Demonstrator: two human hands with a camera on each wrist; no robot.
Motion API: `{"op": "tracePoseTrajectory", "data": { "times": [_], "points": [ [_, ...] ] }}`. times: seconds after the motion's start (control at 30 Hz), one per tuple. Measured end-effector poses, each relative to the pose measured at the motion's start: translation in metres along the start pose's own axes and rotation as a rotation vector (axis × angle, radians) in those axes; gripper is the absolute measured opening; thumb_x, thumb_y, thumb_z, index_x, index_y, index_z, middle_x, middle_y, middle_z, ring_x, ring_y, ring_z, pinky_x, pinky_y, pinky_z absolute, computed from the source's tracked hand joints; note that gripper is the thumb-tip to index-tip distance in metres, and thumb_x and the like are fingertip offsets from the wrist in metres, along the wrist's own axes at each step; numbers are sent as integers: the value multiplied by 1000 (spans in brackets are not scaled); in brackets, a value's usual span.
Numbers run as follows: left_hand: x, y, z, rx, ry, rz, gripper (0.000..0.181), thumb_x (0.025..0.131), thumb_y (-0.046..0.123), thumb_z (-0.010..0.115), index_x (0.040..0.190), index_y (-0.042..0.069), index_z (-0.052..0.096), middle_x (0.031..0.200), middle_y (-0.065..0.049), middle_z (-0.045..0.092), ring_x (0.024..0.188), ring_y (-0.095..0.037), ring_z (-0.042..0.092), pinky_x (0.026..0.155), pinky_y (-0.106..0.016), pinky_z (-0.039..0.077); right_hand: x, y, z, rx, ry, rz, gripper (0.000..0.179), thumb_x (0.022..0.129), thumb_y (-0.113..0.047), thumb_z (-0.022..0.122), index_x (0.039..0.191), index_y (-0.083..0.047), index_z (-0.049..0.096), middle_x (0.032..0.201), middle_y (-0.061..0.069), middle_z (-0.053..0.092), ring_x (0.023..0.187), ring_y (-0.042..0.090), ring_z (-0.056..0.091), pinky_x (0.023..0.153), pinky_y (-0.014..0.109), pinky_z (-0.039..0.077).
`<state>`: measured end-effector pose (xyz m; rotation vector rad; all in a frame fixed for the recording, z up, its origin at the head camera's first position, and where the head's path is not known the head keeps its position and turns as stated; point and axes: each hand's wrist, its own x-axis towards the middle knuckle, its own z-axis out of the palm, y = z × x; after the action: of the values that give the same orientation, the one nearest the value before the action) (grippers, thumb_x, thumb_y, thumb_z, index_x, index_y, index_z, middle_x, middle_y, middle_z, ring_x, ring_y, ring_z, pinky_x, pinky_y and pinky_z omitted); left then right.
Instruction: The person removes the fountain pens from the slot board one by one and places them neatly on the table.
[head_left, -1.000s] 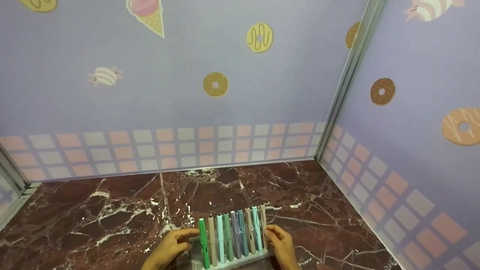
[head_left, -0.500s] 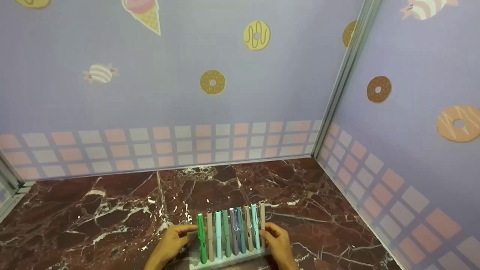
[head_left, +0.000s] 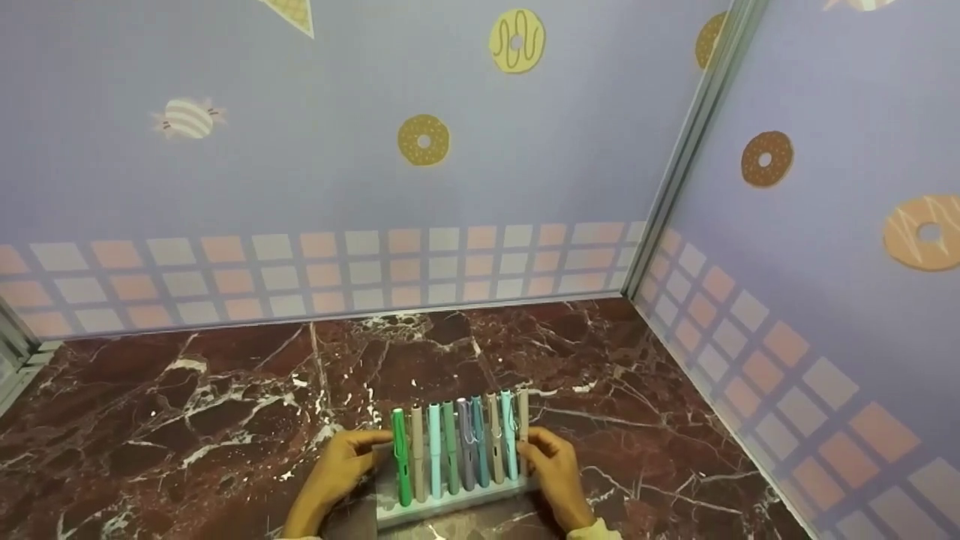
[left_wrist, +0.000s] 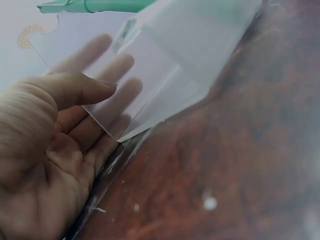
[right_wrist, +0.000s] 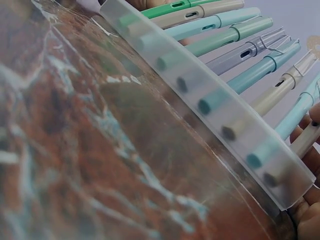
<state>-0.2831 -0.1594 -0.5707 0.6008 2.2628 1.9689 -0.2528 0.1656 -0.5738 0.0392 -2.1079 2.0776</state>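
A translucent pen stand is on the marbled tabletop, holding a row of several capped pens upright. Bright green pen is at the left end, a beige pen at the right, with blue, grey-green and purple ones between. My left hand holds the stand's left end; in the left wrist view its thumb overlaps the end panel and its fingers show through from behind. My right hand grips the opposite end beside the beige pen. Pen tips rest behind the frosted front ledge.
The dark red marbled table reaches back to a lilac wall printed with donuts and sweets. A second printed panel stands along the right, joined by a metal corner post.
The head view has tilted downward, so stand and hands appear higher in it and pale sleeve cuffs now show. Both hands stay at the stand's ends.
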Motion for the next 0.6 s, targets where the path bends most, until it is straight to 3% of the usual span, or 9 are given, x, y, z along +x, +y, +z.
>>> {"op": "tracePoseTrajectory", "data": {
  "times": [0.2,0.4,0.6],
  "points": [
    [3,1,2,85,92,-26,24,89,-4,66,113,-8,69,104,-25,73,55,-5,55,50,-19,48,0,-4,2,10,-13,12,18,91,-1,67,103,12,67,79,4,65,60,9,55,57,22,49],
    [4,1,3,83,93,-26,21,90,-3,67,110,-7,71,104,-23,73,56,-5,55,51,-19,49,1,-3,1,4,-8,5,16,91,-1,66,102,11,68,81,5,66,59,9,54,56,22,49],
    [5,-1,4,47,82,-4,20,90,-1,68,109,-9,71,107,-24,72,84,-9,69,73,-25,57,0,-1,1,12,-3,7,17,91,-1,66,102,12,68,79,4,66,58,8,55,55,22,49]
  ]
}}
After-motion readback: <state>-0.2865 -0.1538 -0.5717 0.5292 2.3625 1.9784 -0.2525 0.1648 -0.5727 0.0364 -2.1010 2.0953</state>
